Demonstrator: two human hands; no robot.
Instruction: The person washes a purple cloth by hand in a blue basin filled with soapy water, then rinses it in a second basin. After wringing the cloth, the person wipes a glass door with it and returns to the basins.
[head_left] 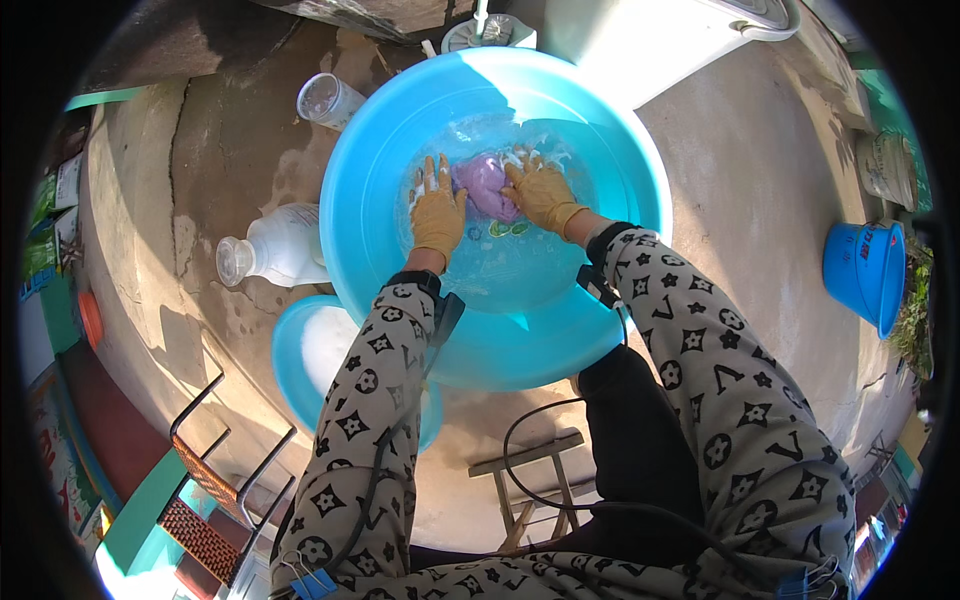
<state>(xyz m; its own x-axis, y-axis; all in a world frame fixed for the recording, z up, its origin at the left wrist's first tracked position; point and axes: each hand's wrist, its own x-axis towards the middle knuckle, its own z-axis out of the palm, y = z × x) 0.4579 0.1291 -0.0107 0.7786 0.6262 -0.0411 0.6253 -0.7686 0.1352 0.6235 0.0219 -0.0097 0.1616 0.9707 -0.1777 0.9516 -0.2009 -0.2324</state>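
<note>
A wide light-blue basin (375,145) stands in front of me, with water and white suds in its bottom. In it lies a soft purple lump (484,186); I cannot make out its kind. My left hand (437,212), in a tan glove, is at the lump's left side with its fingers stretched out and foam on them. On the right, my right hand (542,192), gloved the same way, rests against the lump with fingers spread and suds over the tips. Small green and yellowish round marks (508,229) show just below the lump.
A smaller blue basin (290,350) holding something white sits at the lower left. Left of the big basin are a large clear jug (285,245) and a clear cup (330,100). A white container (640,50) stands behind, a blue bucket (862,275) far right, a wooden stool (530,470) below.
</note>
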